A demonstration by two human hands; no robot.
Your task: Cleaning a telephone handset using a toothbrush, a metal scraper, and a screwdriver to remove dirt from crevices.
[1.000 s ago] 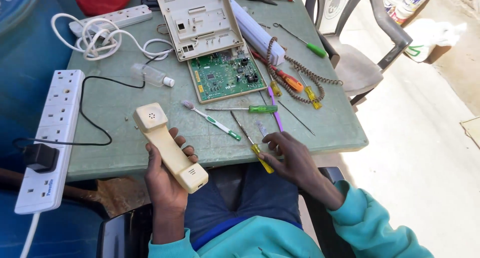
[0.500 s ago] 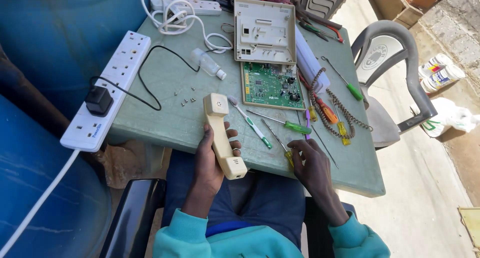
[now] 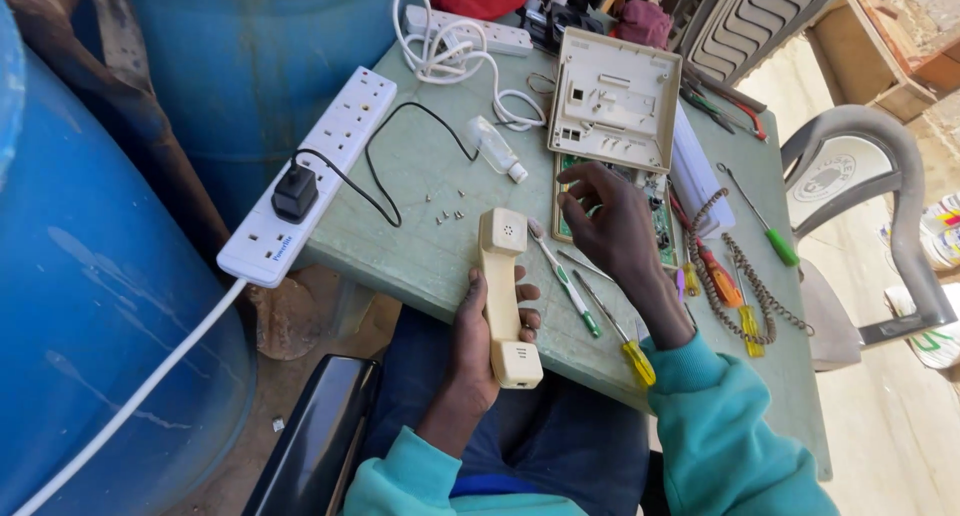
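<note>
My left hand (image 3: 478,338) grips a cream telephone handset (image 3: 504,293), holding it upright over the near edge of the green table (image 3: 420,246). My right hand (image 3: 612,219) reaches forward with fingers spread, resting over the green circuit board (image 3: 655,198) just below the open cream telephone casing (image 3: 614,113). It holds nothing. A toothbrush (image 3: 563,279) and a yellow-handled screwdriver (image 3: 618,336) lie between my two hands. Several small screws (image 3: 446,215) lie left of the handset.
A white power strip (image 3: 310,176) with a black plug overhangs the table's left edge. A white coiled cable (image 3: 440,51), small clear bottle (image 3: 496,148), curly brown phone cord (image 3: 735,271) and more screwdrivers (image 3: 770,234) lie around. Blue barrels stand left; a plastic chair (image 3: 880,226) right.
My right hand left the yellow-handled screwdriver at the table's near edge and moved forward onto the circuit board. The left hand keeps holding the handset. The camera view swung to the left.
</note>
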